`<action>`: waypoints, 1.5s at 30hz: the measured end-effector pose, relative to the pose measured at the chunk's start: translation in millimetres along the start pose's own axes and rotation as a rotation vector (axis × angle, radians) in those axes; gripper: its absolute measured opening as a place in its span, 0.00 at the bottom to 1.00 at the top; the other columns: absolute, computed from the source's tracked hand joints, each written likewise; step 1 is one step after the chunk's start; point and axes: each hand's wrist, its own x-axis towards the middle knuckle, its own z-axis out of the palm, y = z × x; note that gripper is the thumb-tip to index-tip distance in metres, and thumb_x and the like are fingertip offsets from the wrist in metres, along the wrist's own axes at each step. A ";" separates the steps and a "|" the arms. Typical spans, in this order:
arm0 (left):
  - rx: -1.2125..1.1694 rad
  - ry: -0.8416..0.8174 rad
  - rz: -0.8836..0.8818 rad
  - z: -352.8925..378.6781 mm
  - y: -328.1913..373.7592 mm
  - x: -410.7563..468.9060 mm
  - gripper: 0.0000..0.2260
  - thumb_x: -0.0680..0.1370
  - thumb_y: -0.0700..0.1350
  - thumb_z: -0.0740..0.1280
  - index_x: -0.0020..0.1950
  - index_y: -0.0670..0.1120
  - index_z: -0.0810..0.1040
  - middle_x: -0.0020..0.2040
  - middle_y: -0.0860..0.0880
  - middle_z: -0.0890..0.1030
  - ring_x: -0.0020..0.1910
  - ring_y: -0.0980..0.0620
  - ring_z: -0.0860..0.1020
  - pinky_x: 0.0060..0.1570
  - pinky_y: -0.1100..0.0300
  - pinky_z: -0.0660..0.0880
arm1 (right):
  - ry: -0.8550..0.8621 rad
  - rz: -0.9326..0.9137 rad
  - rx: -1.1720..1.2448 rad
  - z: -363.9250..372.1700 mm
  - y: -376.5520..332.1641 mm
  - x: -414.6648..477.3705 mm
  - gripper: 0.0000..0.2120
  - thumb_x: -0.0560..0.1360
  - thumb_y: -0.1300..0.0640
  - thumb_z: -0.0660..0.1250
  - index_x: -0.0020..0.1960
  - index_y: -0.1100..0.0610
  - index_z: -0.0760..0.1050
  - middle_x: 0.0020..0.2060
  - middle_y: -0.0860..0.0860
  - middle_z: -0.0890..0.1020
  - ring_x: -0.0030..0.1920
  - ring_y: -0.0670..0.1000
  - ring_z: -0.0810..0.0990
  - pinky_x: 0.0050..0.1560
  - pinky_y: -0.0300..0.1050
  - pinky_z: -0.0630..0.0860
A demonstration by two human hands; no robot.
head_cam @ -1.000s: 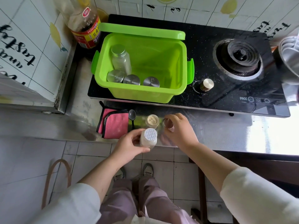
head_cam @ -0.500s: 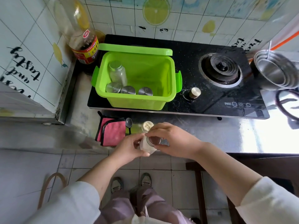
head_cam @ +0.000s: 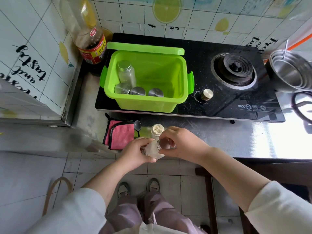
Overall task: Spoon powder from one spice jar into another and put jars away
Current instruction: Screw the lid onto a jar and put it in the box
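My left hand [head_cam: 135, 153] grips a glass spice jar [head_cam: 152, 150] of pale powder, tilted at the counter's front edge. My right hand [head_cam: 181, 143] pinches the jar's metal lid [head_cam: 164, 144] at the jar's mouth. Just behind them stands a second jar [head_cam: 157, 130], open, with pale powder inside. A dark spoon [head_cam: 137, 126] lies to its left on the counter. On the stove sits a green plastic box [head_cam: 179, 97] with its lid up, holding several lidded jars [head_cam: 126, 73].
A pink cloth [head_cam: 119, 134] lies left of the spoon. A sauce bottle [head_cam: 92, 46] stands at the back left corner. The black gas stove [head_cam: 234, 70] has a burner and a knob [head_cam: 207, 95] on the right. Stacked steel bowls [head_cam: 290, 71] sit far right.
My right hand brought the lid from beside the open jar onto the jar in my left hand. The left hand tilted that jar. The camera view rose toward the wall.
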 end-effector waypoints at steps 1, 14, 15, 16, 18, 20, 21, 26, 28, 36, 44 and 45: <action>0.008 0.001 0.010 -2.0 0.2 -1.4 0.29 0.60 0.43 0.82 0.59 0.56 0.79 0.54 0.58 0.79 0.54 0.57 0.77 0.53 0.65 0.72 | -0.002 0.003 -0.012 0.8 -0.6 0.2 0.14 0.69 0.46 0.73 0.50 0.53 0.77 0.43 0.48 0.78 0.40 0.47 0.76 0.43 0.42 0.75; 0.056 0.092 0.085 -14.0 -1.4 -15.4 0.31 0.60 0.46 0.82 0.62 0.53 0.79 0.49 0.57 0.76 0.51 0.55 0.76 0.53 0.56 0.76 | 0.010 0.316 -0.324 11.5 -25.3 6.8 0.29 0.76 0.32 0.50 0.39 0.56 0.71 0.36 0.54 0.80 0.38 0.57 0.79 0.33 0.45 0.71; 0.055 0.095 0.080 -16.7 -1.2 -15.4 0.30 0.61 0.46 0.82 0.61 0.53 0.79 0.50 0.56 0.77 0.51 0.55 0.76 0.52 0.58 0.75 | 0.021 0.296 -0.307 10.4 -24.9 5.6 0.28 0.76 0.31 0.50 0.42 0.55 0.71 0.38 0.54 0.80 0.39 0.57 0.79 0.34 0.45 0.71; 0.053 0.100 0.071 -20.1 -0.3 -15.3 0.30 0.61 0.46 0.82 0.61 0.53 0.79 0.50 0.55 0.77 0.50 0.55 0.76 0.51 0.61 0.74 | 0.040 0.247 -0.236 8.7 -24.5 4.2 0.26 0.75 0.32 0.52 0.48 0.54 0.72 0.41 0.53 0.81 0.42 0.57 0.80 0.36 0.46 0.73; 0.049 0.112 0.052 -28.3 2.3 -14.8 0.29 0.61 0.44 0.82 0.60 0.53 0.79 0.50 0.57 0.77 0.49 0.57 0.76 0.48 0.68 0.72 | 0.011 0.094 -0.022 4.7 -24.2 1.9 0.24 0.75 0.35 0.60 0.63 0.49 0.69 0.51 0.50 0.79 0.48 0.53 0.79 0.44 0.48 0.77; 0.047 0.119 0.042 -37.7 4.5 -15.3 0.30 0.61 0.43 0.82 0.61 0.53 0.79 0.51 0.60 0.76 0.50 0.58 0.75 0.48 0.70 0.70 | -0.054 -0.042 0.032 3.6 -24.2 2.3 0.27 0.73 0.44 0.70 0.69 0.46 0.66 0.54 0.48 0.75 0.48 0.48 0.77 0.48 0.42 0.75; 0.055 0.120 0.044 -42.8 6.3 -15.8 0.31 0.61 0.43 0.82 0.61 0.54 0.78 0.51 0.61 0.76 0.51 0.58 0.75 0.49 0.70 0.70 | -0.064 -0.053 0.007 1.2 -27.5 3.5 0.27 0.72 0.48 0.71 0.69 0.46 0.67 0.54 0.47 0.75 0.46 0.47 0.76 0.48 0.39 0.74; 0.062 0.134 0.084 -58.9 14.5 -17.2 0.30 0.61 0.42 0.82 0.61 0.54 0.79 0.55 0.59 0.75 0.56 0.58 0.74 0.53 0.70 0.68 | 0.020 0.127 -0.139 -13.3 -52.3 19.0 0.22 0.71 0.39 0.69 0.54 0.54 0.71 0.42 0.51 0.81 0.42 0.54 0.79 0.39 0.48 0.76; 0.082 0.133 0.103 -63.9 18.7 -20.0 0.30 0.61 0.44 0.82 0.61 0.54 0.79 0.52 0.59 0.76 0.54 0.57 0.75 0.53 0.67 0.70 | 0.023 0.183 -0.282 -15.4 -61.2 23.7 0.25 0.72 0.32 0.62 0.46 0.55 0.69 0.35 0.50 0.76 0.37 0.56 0.77 0.33 0.47 0.72; 0.045 0.151 0.125 -85.3 33.5 -23.6 0.27 0.60 0.43 0.82 0.55 0.59 0.78 0.50 0.56 0.77 0.49 0.59 0.76 0.46 0.67 0.74 | -0.032 0.018 -0.190 -37.3 -73.4 18.7 0.30 0.72 0.40 0.67 0.71 0.43 0.60 0.57 0.48 0.76 0.51 0.52 0.79 0.45 0.47 0.77; 0.004 0.117 0.145 -82.2 38.5 -24.2 0.27 0.60 0.42 0.82 0.54 0.58 0.78 0.50 0.54 0.77 0.47 0.61 0.76 0.41 0.75 0.71 | 0.119 0.268 -0.361 -30.2 -84.9 23.5 0.38 0.65 0.21 0.45 0.46 0.53 0.72 0.36 0.48 0.78 0.36 0.53 0.78 0.33 0.45 0.74; 0.003 0.117 0.141 -81.9 37.0 -24.0 0.27 0.61 0.42 0.82 0.55 0.57 0.78 0.50 0.54 0.77 0.47 0.61 0.76 0.41 0.75 0.71 | 0.129 0.257 -0.356 -29.9 -83.1 21.2 0.40 0.62 0.20 0.43 0.49 0.52 0.72 0.38 0.48 0.79 0.39 0.53 0.79 0.35 0.45 0.75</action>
